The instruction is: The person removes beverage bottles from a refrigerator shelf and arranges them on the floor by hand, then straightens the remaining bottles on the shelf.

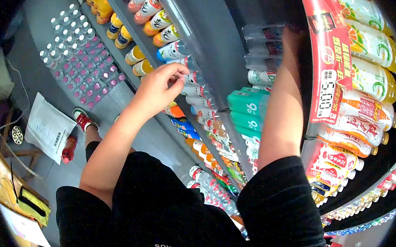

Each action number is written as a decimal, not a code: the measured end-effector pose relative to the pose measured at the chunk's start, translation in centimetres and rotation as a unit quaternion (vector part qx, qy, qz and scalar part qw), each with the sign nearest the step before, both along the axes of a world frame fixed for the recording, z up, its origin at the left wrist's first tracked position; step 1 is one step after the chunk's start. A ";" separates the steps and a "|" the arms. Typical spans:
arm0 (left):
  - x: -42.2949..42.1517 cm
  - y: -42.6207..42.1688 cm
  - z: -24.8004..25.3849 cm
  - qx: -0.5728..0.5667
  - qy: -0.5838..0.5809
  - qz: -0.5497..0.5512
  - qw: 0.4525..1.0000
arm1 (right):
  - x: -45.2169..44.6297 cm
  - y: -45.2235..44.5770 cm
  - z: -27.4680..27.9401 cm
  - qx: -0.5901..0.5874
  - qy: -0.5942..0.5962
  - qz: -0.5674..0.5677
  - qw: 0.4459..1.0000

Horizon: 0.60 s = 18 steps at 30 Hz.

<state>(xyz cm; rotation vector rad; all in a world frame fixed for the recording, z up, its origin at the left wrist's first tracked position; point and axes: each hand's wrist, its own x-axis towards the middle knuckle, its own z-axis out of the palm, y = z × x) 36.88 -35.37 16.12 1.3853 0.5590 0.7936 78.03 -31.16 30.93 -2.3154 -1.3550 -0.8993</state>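
My left hand (165, 85) is above the lower shelf rows, fingers loosely bent and a gap beside the thumb. Nothing shows in its grasp. Just beyond its fingertips lie clear-capped bottles (194, 78). My right arm reaches deep into a dark shelf, where my right hand (294, 35) is in shadow and its fingers cannot be made out. Beside it are clear bottles with dark labels (266, 47), lying in a row. Closer to me on the same shelf are a white-labelled bottle (259, 78) and green cartons (247, 104) marked "96".
A red price strip (326, 55) edges the shelf on the right, beside orange-labelled juice bottles (362, 43). Several water bottles with white and pink caps (83, 62) stand on the floor. A white bag (49, 127) lies near a red shoe (83, 120).
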 end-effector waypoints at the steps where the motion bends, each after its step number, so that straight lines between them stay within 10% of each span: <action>1: -0.5 -0.2 -0.1 0.000 0.004 0.003 1.000 | 2.8 0.0 -0.7 -0.011 -0.058 0.014 0.998; 12: -3.2 1.1 -1.3 -0.004 0.068 0.023 0.997 | 6.7 1.8 0.9 0.053 -0.042 0.157 0.985; 18: 1.5 3.7 2.3 0.059 0.013 0.000 0.998 | -11.8 -0.2 1.2 -0.023 0.152 -0.083 0.985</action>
